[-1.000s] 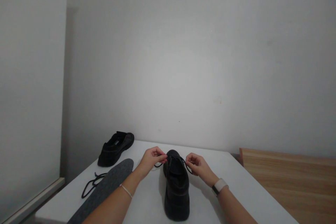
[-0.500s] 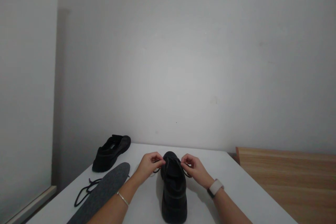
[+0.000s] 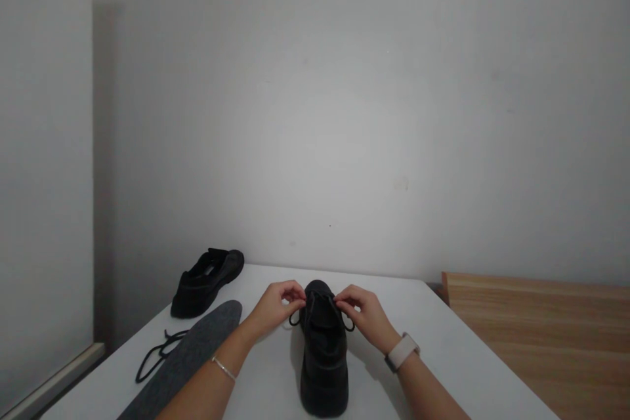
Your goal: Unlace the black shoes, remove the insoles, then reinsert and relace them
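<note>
A black shoe [image 3: 323, 354] stands on the white table [image 3: 443, 348] straight in front of me, heel toward me and toe toward the wall. My left hand [image 3: 278, 305] pinches one end of its black lace [image 3: 295, 319] at the left side of the toe end. My right hand [image 3: 361, 315], with a pale watch on its wrist, pinches the other lace end at the right side. Both hands sit close to the shoe's upper, with small lace loops hanging below the fingers.
A second black shoe [image 3: 205, 272] lies at the table's far left by the wall. A grey insole [image 3: 189, 357] and a loose black lace [image 3: 157, 353] lie left of my forearm. A wooden surface [image 3: 536, 335] adjoins the table on the right.
Both hands have drawn in toward the shoe, so the lace ends that stretched out to the sides now hang as short loops. The view has shifted slightly to the right.
</note>
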A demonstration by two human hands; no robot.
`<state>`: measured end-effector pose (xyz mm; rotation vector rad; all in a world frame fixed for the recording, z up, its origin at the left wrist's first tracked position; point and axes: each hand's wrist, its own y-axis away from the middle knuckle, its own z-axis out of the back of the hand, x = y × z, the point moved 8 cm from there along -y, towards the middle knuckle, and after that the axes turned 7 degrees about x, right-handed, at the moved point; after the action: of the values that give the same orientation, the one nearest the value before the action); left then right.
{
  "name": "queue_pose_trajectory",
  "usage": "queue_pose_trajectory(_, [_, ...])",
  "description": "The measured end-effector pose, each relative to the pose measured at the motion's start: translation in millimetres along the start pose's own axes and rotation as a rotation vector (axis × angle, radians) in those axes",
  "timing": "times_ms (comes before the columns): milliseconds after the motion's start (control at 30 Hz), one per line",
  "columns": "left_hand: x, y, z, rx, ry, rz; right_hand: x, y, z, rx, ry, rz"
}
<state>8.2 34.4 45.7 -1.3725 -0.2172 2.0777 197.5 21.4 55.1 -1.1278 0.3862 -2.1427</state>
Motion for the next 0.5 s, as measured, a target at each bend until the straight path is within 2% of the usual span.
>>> queue_pose_trajectory(133, [-20, -7, -3.6, 0.052, -0.119, -0.029, 27, 1, -2, 0.072, 0.140, 0.018])
queue_pose_trajectory(267, [-53, -16, -13.3, 0.160, -0.488, -0.098, 55, -5, -12, 0.258, 0.516, -0.014])
queue_pose_trajectory(400, [-70, -25, -31.4, 0.278, -0.820, -0.064, 64, -15, -25, 0.372, 0.803, -0.111])
queue_pose_trajectory(500, [-77, -28, -37.7, 0.253, -0.924, -0.014, 65, -23, -37, 0.411, 0.898, -0.152])
